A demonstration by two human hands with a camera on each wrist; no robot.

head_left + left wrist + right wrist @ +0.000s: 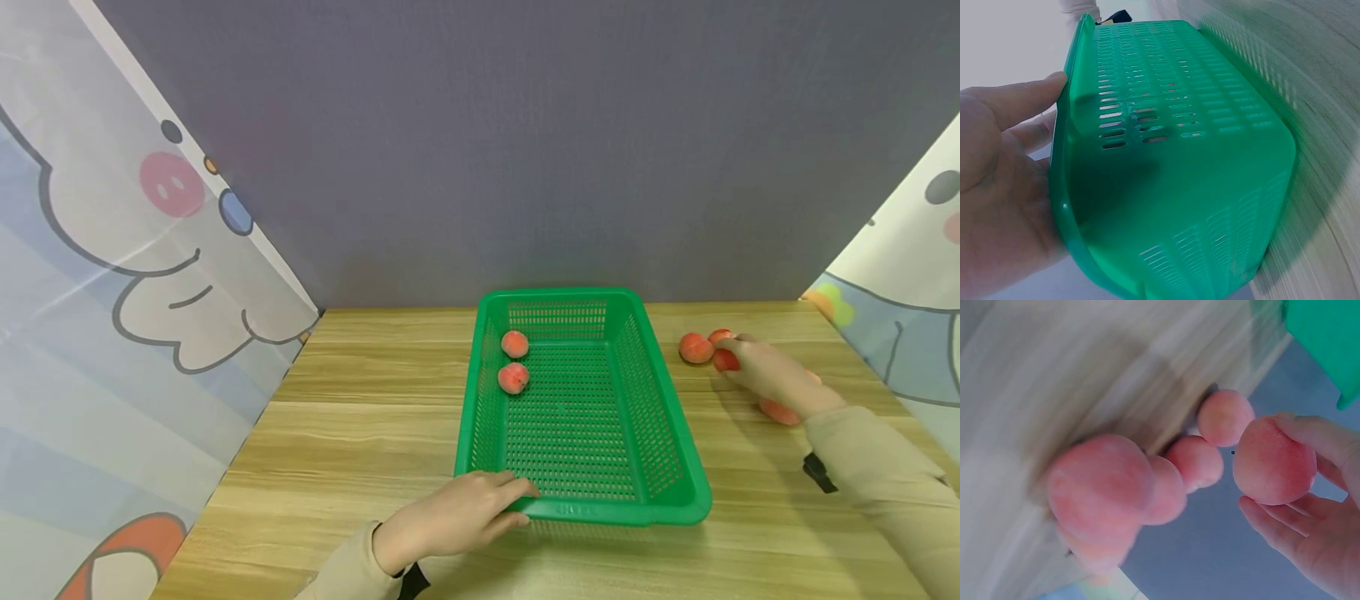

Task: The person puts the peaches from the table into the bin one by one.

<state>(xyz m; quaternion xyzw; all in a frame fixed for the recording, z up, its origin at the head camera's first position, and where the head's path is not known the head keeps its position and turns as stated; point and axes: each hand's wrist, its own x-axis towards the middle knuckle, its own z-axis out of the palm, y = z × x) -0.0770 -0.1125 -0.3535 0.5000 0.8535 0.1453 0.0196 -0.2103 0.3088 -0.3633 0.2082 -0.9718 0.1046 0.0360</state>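
Observation:
A green plastic basket [585, 510] with slotted sides stands on the table, with two peaches [513, 378] along its left inner side. My left hand [457, 512] grips the near rim at the left corner; in the left wrist view its thumb [1035, 94] lies against the rim. To the right of the basket, my right hand [768, 375] holds a peach [1274, 461] between thumb and fingers. Several other peaches [1100, 487] lie close together on the table beside that hand, some partly hidden by it in the head view.
The wooden table [360, 417] runs back to a grey wall panel [555, 150]. Cartoon-printed sheets [82, 333] flank it on the left and right.

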